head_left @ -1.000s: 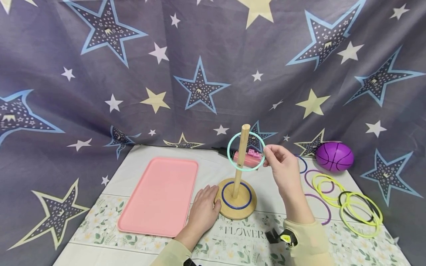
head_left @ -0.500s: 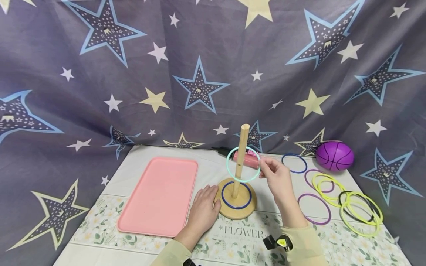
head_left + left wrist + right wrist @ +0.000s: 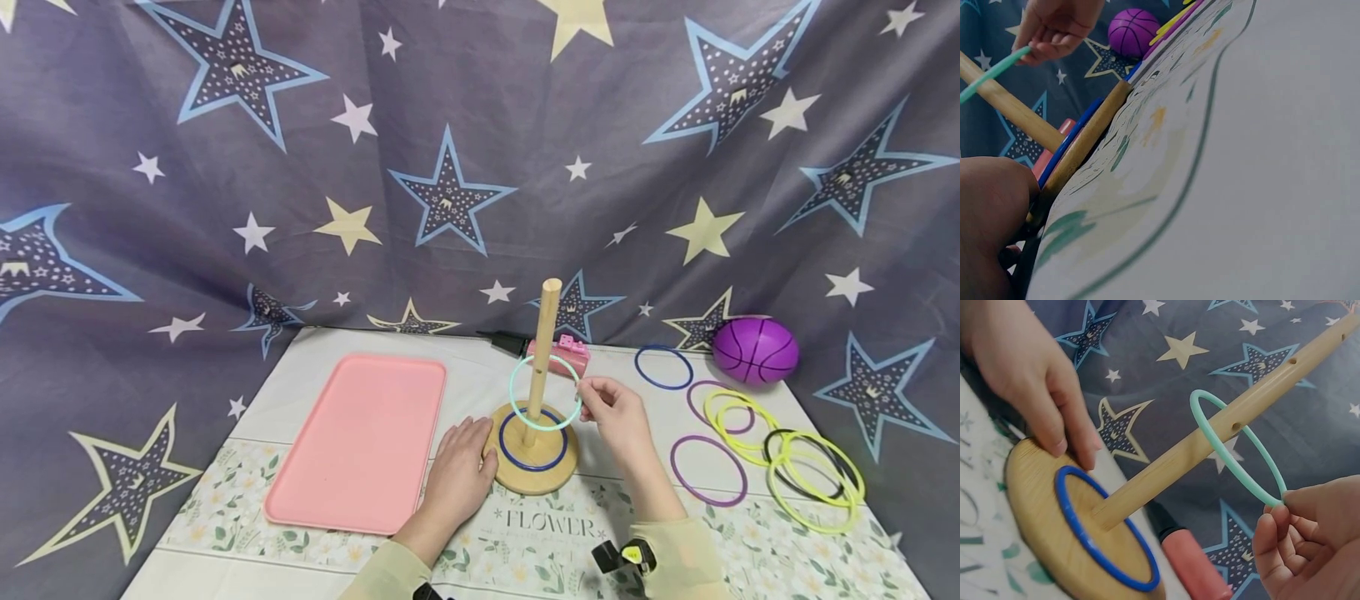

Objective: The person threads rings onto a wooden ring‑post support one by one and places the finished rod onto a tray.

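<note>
With the right hand (image 3: 617, 417), pinches the mint ring (image 3: 1233, 465) by its right edge between thumb and forefinger, with the other fingers bent in toward the palm. Holds it tilted around the post (image 3: 546, 329), well below the top and above the blue ring (image 3: 534, 469) lying on the base (image 3: 536, 487). Slants the right forearm forward and to the left out of a cream sleeve (image 3: 678, 554), raised off the table (image 3: 630, 362), with the wrist a little lower than the fingertips. Spreads the left hand (image 3: 461, 467) palm down between tray (image 3: 356, 442) and base, with fingers extended and relaxed, gripping nothing. Touches the base's left edge there with the thumb and neighbouring finger. Angles the left forearm forward and to the right, low over the table, beside the tray's near corner. Shows the ball (image 3: 755, 351) well apart, beyond the right hand.
</note>
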A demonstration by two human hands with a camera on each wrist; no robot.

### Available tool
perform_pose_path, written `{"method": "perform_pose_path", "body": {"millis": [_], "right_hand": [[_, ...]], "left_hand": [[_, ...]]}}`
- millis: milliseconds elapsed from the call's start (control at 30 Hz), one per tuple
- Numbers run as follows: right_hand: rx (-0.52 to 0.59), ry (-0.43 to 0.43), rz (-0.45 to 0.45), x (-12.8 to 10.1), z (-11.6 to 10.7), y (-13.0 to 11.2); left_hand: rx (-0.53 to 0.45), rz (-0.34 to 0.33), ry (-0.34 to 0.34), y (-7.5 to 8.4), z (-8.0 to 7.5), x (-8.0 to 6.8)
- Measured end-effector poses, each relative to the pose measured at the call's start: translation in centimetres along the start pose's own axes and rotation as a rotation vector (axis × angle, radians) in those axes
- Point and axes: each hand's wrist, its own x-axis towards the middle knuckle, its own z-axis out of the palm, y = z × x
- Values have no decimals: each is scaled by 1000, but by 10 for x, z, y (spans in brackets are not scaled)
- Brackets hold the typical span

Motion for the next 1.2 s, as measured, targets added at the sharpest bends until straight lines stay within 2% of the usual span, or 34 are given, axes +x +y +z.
{"method": "perform_pose_path", "body": {"millis": [733, 933, 1200], "right_hand": [[-78, -116, 95, 5, 2, 45], [-87, -151, 113, 4, 4, 52], [-123, -150, 118, 3, 5, 57]], "left_hand": [[-4, 10, 1, 1, 0, 0], [1, 18, 14, 1, -1, 0], [6, 20, 17, 0, -1, 0]]}}
